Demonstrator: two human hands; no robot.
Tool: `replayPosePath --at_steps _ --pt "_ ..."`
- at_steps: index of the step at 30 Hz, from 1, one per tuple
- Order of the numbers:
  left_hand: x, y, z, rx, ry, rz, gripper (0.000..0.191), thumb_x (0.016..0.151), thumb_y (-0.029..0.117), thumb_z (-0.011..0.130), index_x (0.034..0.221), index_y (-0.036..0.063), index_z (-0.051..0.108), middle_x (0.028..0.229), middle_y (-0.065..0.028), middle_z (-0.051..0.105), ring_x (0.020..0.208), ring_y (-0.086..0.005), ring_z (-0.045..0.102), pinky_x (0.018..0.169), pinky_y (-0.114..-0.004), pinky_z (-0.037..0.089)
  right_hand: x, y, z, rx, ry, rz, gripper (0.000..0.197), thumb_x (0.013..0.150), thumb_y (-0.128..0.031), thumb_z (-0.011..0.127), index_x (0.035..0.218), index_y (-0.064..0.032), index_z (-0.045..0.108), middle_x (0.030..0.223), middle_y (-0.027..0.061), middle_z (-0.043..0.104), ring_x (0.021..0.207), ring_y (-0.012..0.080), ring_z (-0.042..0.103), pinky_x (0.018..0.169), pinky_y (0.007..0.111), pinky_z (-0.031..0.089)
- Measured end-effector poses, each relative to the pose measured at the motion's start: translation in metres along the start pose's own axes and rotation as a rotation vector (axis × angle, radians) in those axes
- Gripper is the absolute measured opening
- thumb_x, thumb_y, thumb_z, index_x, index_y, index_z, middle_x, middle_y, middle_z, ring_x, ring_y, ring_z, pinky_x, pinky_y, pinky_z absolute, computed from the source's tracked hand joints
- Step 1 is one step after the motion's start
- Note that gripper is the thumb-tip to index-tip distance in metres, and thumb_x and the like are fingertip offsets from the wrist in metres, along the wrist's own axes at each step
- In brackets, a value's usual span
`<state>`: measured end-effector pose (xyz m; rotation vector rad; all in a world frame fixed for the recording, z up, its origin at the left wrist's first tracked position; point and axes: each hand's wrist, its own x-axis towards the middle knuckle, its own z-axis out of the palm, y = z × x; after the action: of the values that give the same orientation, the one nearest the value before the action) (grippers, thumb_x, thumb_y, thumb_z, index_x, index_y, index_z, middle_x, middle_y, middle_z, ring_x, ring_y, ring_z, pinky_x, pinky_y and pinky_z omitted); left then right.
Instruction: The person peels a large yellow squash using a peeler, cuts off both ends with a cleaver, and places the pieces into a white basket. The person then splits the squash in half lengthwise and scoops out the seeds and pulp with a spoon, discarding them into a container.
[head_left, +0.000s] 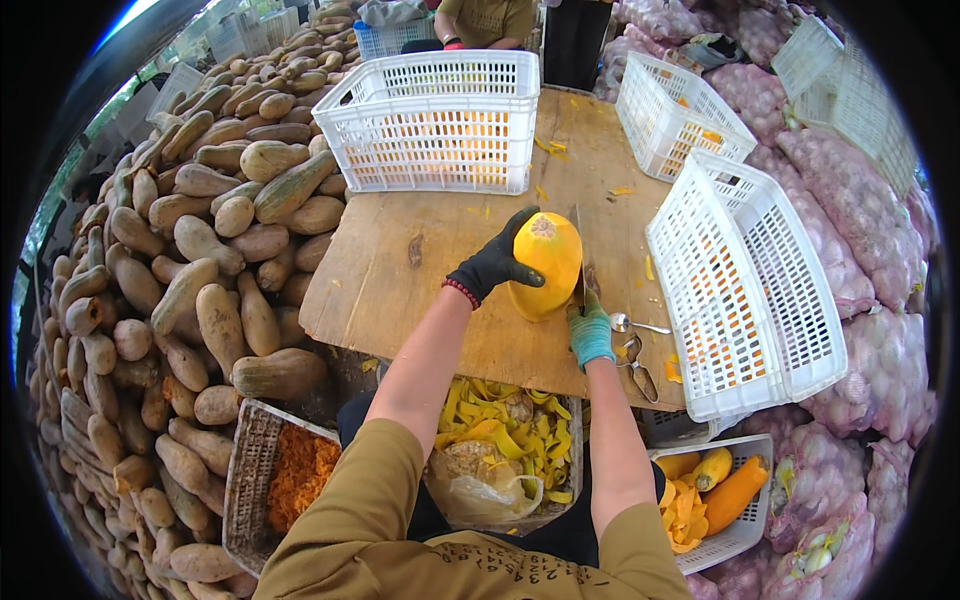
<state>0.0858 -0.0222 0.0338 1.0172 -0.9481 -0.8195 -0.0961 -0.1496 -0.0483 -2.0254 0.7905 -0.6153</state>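
My left hand (495, 259), in a black glove, grips the left side of a peeled yellow-orange squash (549, 262) on a wooden table (397, 292). A round pale scar shows at the squash's far end. In its teal glove, my right hand (589, 334) is closed around the handle of a knife (578, 251). The blade points away from me, along the right side of the squash; whether it touches is hard to tell. To the right of that hand lie a metal spoon (622, 322) and a peeler (637, 367).
White plastic crates (439, 184) (739, 300) (637, 120) stand on the table. Below me are crates of yellow peelings (551, 450), orange pulp (304, 465) and squash pieces (682, 517). Unpeeled squash (217, 330) are heaped left; mesh sacks (847, 202) rise right. A person (487, 22) sits opposite.
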Motion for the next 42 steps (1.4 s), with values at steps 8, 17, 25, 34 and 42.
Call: replayPosePath --at_steps 8,17,25,34,42 --pt "-0.023 0.015 0.008 0.45 0.303 0.097 0.113 0.049 0.022 0.091 0.143 0.0121 0.029 0.136 -0.0121 0.044 0.125 -0.0279 0.044 0.102 -0.037 0.04 -0.041 -0.038 0.04 0.239 -0.073 0.218 0.037 0.09 -0.007 0.055 0.126 -0.0057 0.048 0.077 0.005 0.057 0.055 0.0143 0.051 0.051 0.03 0.047" --pt "-0.063 -0.022 0.006 1.956 0.0 -0.483 0.054 0.073 0.027 0.066 0.121 0.0085 0.051 0.117 -0.0139 0.054 0.114 -0.0324 0.046 0.091 -0.05 0.035 -0.084 -0.044 0.045 0.715 -0.058 0.484 0.021 0.089 -0.013 0.056 0.108 -0.0036 0.052 0.068 0.0022 0.051 0.05 0.0114 0.045 0.041 0.028 0.037" --pt "-0.11 -0.013 -0.117 1.893 0.212 -0.712 0.087 0.059 0.041 0.079 0.133 0.0112 0.042 0.133 -0.0121 0.046 0.126 -0.0281 0.039 0.097 -0.054 0.032 -0.113 -0.024 0.025 0.523 -0.183 0.36 0.038 0.092 -0.012 0.055 0.127 0.0001 0.048 0.077 0.0051 0.056 0.053 0.0126 0.045 0.045 0.029 0.038" --pt "-0.272 0.065 -0.258 0.976 1.222 -0.83 0.089 0.062 0.068 0.07 0.135 0.0222 0.05 0.145 -0.0242 0.027 0.134 -0.0392 0.03 0.109 -0.045 0.028 -0.108 -0.046 0.09 0.302 -0.309 0.397 0.049 0.09 -0.016 0.057 0.132 0.0038 0.042 0.08 0.0091 0.058 0.055 0.0142 0.049 0.048 0.03 0.042" --pt "-0.257 0.057 -0.223 0.984 1.45 -0.94 0.082 0.064 0.072 0.066 0.132 0.0296 0.052 0.145 -0.0274 0.023 0.13 -0.0484 0.031 0.107 -0.05 0.028 -0.118 -0.125 0.18 0.454 -0.591 0.562 0.054 0.089 -0.016 0.059 0.136 0.003 0.04 0.095 0.0125 0.063 0.073 0.0217 0.057 0.067 0.032 0.049"
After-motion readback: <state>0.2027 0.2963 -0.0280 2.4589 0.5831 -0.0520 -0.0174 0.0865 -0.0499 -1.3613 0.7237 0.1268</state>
